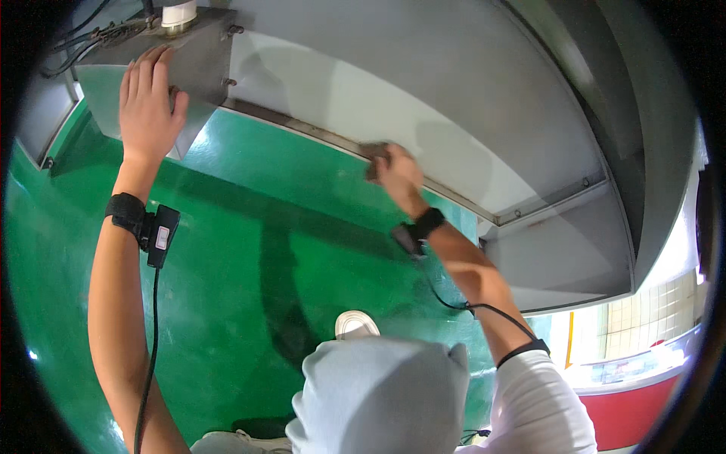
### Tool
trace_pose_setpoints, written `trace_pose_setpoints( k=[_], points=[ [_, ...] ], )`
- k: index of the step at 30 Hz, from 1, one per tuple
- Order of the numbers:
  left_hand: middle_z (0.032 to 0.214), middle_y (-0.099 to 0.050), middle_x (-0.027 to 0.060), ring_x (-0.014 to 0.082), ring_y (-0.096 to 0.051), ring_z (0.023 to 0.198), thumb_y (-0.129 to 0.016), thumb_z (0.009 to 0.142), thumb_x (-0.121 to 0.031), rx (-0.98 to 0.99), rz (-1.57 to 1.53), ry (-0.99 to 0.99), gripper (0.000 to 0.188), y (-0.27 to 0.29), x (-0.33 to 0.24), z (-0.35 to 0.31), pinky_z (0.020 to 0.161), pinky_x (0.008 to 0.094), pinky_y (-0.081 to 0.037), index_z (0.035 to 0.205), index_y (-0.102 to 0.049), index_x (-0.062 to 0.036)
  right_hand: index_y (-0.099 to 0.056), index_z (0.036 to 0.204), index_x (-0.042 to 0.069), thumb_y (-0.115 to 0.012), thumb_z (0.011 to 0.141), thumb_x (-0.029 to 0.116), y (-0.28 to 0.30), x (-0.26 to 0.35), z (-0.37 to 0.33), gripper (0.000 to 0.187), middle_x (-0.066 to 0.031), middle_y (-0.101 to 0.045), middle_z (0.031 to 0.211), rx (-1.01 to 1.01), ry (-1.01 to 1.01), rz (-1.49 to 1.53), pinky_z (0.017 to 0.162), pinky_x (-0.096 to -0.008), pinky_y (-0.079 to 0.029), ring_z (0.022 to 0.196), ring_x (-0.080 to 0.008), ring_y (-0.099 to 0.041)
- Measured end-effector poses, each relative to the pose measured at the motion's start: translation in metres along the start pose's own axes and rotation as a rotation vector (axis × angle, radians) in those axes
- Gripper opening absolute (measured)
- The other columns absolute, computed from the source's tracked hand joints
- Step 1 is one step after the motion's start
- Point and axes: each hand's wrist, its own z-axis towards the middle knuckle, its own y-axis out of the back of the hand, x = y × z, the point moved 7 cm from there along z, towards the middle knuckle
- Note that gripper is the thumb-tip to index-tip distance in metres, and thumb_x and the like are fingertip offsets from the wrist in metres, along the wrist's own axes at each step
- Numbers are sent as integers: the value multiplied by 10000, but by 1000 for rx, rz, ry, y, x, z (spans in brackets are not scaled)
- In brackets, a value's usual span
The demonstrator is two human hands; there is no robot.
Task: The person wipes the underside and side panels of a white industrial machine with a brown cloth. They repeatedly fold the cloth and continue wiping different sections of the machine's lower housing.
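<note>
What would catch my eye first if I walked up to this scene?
The glossy green floor fills the middle. Above it curves a large grey metal machine housing. The left hand lies flat on a metal box at upper left, while the right hand presses a dark pad on the housing's lower edge.
</note>
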Motion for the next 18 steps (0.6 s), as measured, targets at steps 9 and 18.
trace_pose_setpoints(
  k=[9,18],
  points=[
    [1216,-475,148,346,-433,1145,-635,691,-166,-65,-17,80,587,-3,-8,4,1045,464,-297,1225,-438,-23,-562,1033,-8,-524,809,111,86,-261,-92,255,-211,-665,852,-224,-660,155,611,-425,-540,731,-342,-666],
    [1166,-502,108,289,-454,1126,-624,668,-157,-109,18,106,537,-7,-4,-2,1051,459,-284,1172,-476,-46,-578,975,33,-645,788,219,4,-27,-11,272,-200,-596,971,-353,-175,116,794,-444,-465,912,-386,-568]
  ],
)
